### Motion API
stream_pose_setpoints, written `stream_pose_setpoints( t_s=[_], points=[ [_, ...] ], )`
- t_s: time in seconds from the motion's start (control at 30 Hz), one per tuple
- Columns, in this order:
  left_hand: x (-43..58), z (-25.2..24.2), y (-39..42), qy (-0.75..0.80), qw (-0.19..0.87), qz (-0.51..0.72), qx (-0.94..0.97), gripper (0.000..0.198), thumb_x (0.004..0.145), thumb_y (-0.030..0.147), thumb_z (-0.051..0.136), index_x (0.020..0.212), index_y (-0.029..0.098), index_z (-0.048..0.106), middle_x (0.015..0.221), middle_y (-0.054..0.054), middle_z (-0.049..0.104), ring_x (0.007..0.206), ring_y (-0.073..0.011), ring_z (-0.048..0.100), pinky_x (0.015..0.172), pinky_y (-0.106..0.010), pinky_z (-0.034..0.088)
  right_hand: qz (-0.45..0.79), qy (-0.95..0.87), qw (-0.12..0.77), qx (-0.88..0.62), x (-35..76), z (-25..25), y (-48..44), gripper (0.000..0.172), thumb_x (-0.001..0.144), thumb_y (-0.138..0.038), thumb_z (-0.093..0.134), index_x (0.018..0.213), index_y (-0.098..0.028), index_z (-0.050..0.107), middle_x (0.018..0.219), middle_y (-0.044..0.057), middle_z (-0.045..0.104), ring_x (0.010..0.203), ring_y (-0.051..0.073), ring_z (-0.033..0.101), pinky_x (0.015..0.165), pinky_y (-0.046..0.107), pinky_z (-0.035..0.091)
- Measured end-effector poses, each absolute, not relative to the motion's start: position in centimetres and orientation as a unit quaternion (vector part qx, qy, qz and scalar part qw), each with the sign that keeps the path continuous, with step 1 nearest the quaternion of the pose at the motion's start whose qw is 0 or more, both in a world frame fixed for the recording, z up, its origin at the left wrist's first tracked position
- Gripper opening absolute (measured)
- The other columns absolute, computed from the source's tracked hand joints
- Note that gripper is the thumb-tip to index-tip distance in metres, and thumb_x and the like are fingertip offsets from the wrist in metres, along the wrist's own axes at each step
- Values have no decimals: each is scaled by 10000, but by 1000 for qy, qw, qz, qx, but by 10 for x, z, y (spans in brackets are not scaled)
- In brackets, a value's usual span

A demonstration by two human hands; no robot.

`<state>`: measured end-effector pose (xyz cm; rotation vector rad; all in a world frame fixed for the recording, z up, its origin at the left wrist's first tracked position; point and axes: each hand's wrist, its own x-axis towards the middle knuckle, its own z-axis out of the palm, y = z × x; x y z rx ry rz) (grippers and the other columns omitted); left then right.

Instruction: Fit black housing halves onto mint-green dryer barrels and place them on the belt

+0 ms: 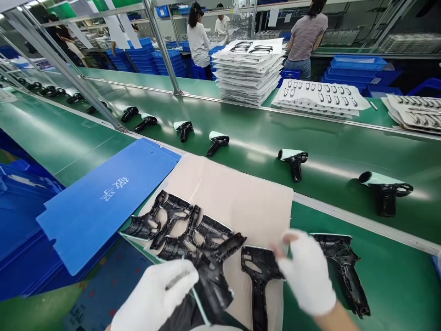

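Observation:
My left hand, in a white glove, is closed at the near edge of a black pistol-shaped shell half, which is tilted and smeared by motion. A thin pale strip runs below its fingers. My right hand, gloved with bare fingertips, has its fingers apart and a little blurred. It hovers beside another black shell half with its handle toward me; whether they touch I cannot tell. To its right lies a further shell half. Several shell halves lie together on beige paper.
Beyond a pale rail, black pistol-shaped housings with light green film stand along the green conveyor. A blue plastic sheet lies at left. Across the line are stacked white trays, a sheet of small parts and several people.

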<state>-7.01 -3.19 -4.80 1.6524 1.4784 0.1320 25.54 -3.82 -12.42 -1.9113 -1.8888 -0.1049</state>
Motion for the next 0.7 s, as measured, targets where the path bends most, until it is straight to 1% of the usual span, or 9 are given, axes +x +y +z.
stream_pose_setpoints(
  t_s=[0.1,0.17,0.23,0.3,0.4,0.47,0.53,0.6,0.7],
  points=[
    [-68,-51,-14,675,397,144,605,387,864,582,595,728,231,506,610,38,515,559,-151,462,546,-256,386,-82,-712,199,-669,213,-154,-113,370,796,-519,678,755,-254,424,578,-4,526,492,201,543,452,315,423],
    [-63,-60,-3,699,370,219,572,385,814,568,666,745,234,487,612,49,506,581,-156,490,562,-260,413,-75,-703,173,-686,195,-178,-140,337,740,-446,714,840,-238,468,561,2,549,452,218,556,414,323,423],
    [-57,-68,5,697,376,285,541,329,809,538,686,861,231,579,775,2,638,750,-206,612,670,-293,501,-53,-681,180,-707,186,-195,-152,279,744,-345,684,920,-228,503,583,15,593,440,231,577,403,331,438],
    [-53,-71,12,668,406,350,515,380,844,509,665,1115,243,642,1142,-66,693,1106,-278,627,914,-368,529,-18,-643,229,-731,186,-201,-156,193,796,-294,623,948,-236,520,647,34,642,479,239,620,412,334,470],
    [-51,-68,20,613,453,438,477,581,917,454,599,1459,294,460,1561,-46,435,1477,-282,328,1219,-436,294,23,-596,356,-719,194,-192,-154,140,869,-290,573,991,-236,530,862,104,711,695,267,715,516,350,574],
    [-52,-64,24,598,456,476,457,659,942,430,566,1541,321,314,1653,8,252,1541,-260,152,1273,-450,141,36,-601,445,-663,200,-179,-148,211,877,-248,586,1078,-231,524,1054,153,706,904,284,726,644,366,626],
    [-55,-61,27,597,457,489,443,668,930,438,573,1536,311,323,1673,29,169,1550,-268,79,1278,-470,103,41,-602,511,-612,202,-166,-137,322,861,-179,607,1165,-232,515,1177,166,675,1060,292,689,754,389,634],
    [-58,-62,29,597,473,482,433,619,865,461,649,1431,268,489,1650,-8,257,1542,-305,119,1270,-490,162,39,-591,550,-589,201,-157,-124,358,849,-150,612,1187,-232,527,1213,159,662,1140,306,651,826,430,620],
    [-57,-67,30,591,507,468,419,424,835,526,654,1128,221,687,1406,-110,601,1442,-365,390,1186,-539,368,64,-585,556,-587,199,-155,-109,346,871,-201,585,1211,-235,530,1202,151,658,1107,304,663,821,442,614]
  ],
)
